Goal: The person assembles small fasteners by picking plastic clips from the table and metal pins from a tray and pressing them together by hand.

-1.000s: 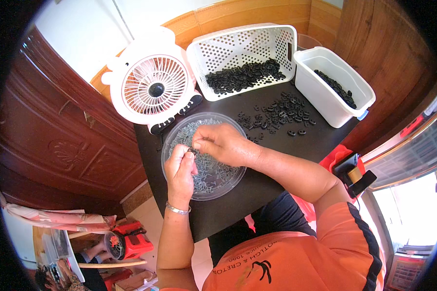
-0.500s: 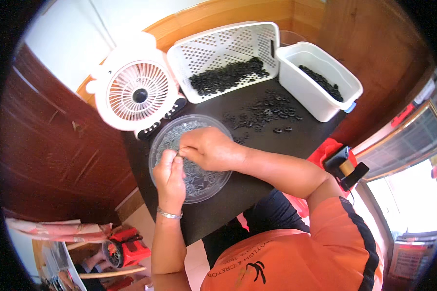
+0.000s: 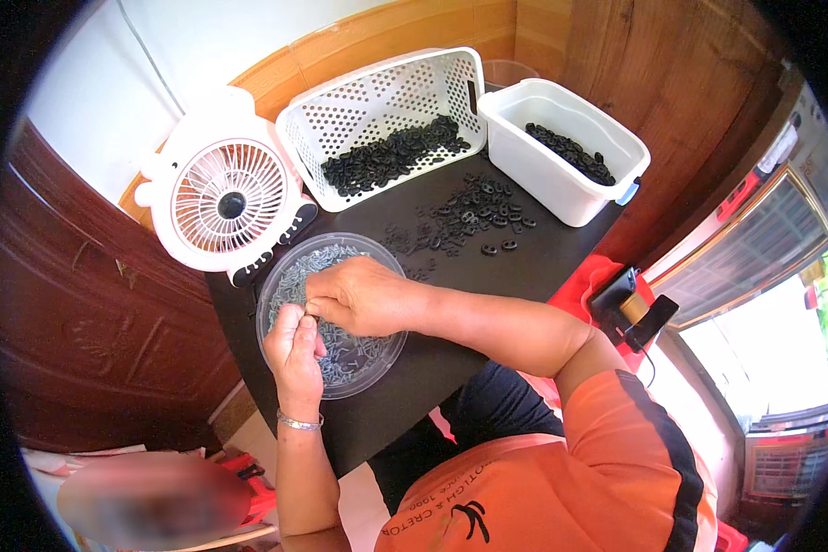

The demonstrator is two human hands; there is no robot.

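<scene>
Over a round clear tub (image 3: 377, 375) my two hands meet at the fingertips. My left hand (image 3: 296, 359) is closed with the thumb upward, and a silver bracelet circles its wrist. From the right, my right hand (image 3: 363, 296) pinches against it, fingers bent. Whatever lies between the fingertips is too small and covered to name. Grey screw-like pieces (image 3: 317, 265) are scattered thickly inside the tub beneath the hands. Beyond the right hand, small black oval parts (image 3: 474, 210) with holes lie loose on the dark tabletop (image 3: 460, 308).
A white perforated basket (image 3: 414, 87) at the back holds many black parts (image 3: 396, 156). Right of it, a white bin (image 3: 547, 189) contains more. A white animal-shaped fan (image 3: 231, 204) stands left of the basket. A phone-like black device (image 3: 651, 322) sits beside red plastic at the right.
The whole view has shifted, so the table and its contents appear farther left. My hands stay pinched together over the tub, with little change in their pose.
</scene>
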